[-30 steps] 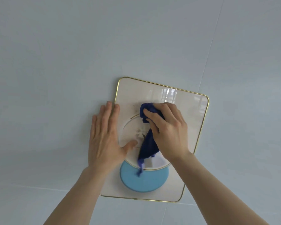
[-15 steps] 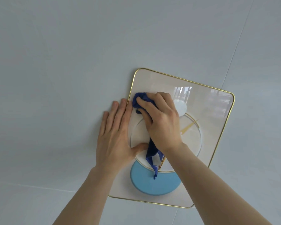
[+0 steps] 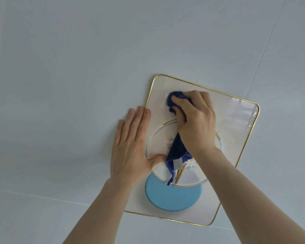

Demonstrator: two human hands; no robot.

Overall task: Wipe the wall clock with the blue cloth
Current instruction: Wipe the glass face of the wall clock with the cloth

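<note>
Partly wiped, judging | right hand (image 3: 195,120) grips blue cloth (image 3: 177,152) on wall clock (image 3: 236,120) upper-left face | left hand (image 3: 130,147) flat, fingers spread, bracing edge | right side, lower part left

The rounded-rectangle wall clock (image 3: 236,124) has a cream-white glossy face, thin gold rim, gold ring lines and a light-blue disc (image 3: 173,198). The crumpled cloth (image 3: 177,150) is deep royal blue with a small white label, against a pale grey-blue panelled wall (image 3: 77,76).
</note>
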